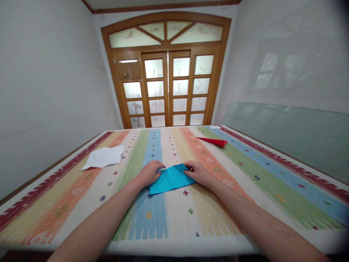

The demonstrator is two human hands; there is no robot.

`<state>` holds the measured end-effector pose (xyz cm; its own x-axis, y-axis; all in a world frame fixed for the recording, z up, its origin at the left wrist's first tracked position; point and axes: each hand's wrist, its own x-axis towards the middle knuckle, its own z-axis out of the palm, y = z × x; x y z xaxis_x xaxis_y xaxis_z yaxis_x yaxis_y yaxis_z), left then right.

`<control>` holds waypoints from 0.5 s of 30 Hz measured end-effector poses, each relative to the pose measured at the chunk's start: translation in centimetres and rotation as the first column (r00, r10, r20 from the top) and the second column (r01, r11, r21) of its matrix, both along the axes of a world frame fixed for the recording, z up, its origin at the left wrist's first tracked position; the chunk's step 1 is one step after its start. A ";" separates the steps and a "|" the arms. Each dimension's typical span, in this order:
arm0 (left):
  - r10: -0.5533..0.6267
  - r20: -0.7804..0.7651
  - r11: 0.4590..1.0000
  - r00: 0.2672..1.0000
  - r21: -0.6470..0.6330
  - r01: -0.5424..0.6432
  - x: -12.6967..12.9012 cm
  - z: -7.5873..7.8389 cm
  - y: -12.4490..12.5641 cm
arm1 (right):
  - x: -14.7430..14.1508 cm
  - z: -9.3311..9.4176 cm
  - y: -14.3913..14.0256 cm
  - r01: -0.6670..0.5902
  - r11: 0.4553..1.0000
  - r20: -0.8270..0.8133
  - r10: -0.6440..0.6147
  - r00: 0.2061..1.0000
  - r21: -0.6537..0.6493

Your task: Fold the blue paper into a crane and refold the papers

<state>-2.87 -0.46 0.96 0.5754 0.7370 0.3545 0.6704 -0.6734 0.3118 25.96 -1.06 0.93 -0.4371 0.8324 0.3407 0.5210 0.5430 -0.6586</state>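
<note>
While both hands press down, the blue paper (171,178) lies flat on the bench (218,203) between them. Left hand (149,173): fingers curled over the paper's left upper edge, tips pressed together on the fold near its top corner. Right hand (198,172): palm down on the paper's right edge, fingers close together, pointing inward toward the left hand. Whether either grip actually pinches the sheet or only presses it flat, I cannot tell; fingertips are too small here. Paper looks folded, roughly a slanted quadrilateral, lower left corner sticking out toward the person past the left wrist.

Well beyond the right hand, further right: red paper plane (214,141), lying on the cloth. Well off to the left of the left hand, further out: white sheet (105,156), flat, slightly crumpled. Past both, a wooden glazed door (166,89).
</note>
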 end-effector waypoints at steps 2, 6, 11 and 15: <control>-0.044 -0.036 0.999 0.998 0.002 0.044 0.2 -0.1 0.0 | 0.0 -0.1 0.0 -0.034 0.998 0.026 0.033 0.999 0.043; -0.066 -0.105 0.998 0.992 0.010 0.067 0.3 -0.4 -0.1 | 0.0 0.1 -0.4 -0.104 0.991 0.108 0.094 0.990 0.087; -0.064 -0.163 0.998 0.985 0.007 0.066 0.1 -0.6 0.0 | -0.4 0.7 -1.2 -0.223 0.967 0.198 0.196 0.961 0.124; -0.054 -0.181 0.998 0.982 0.006 0.056 0.1 -0.7 0.0 | -0.3 0.5 -1.3 -0.170 0.976 0.257 0.132 0.957 0.134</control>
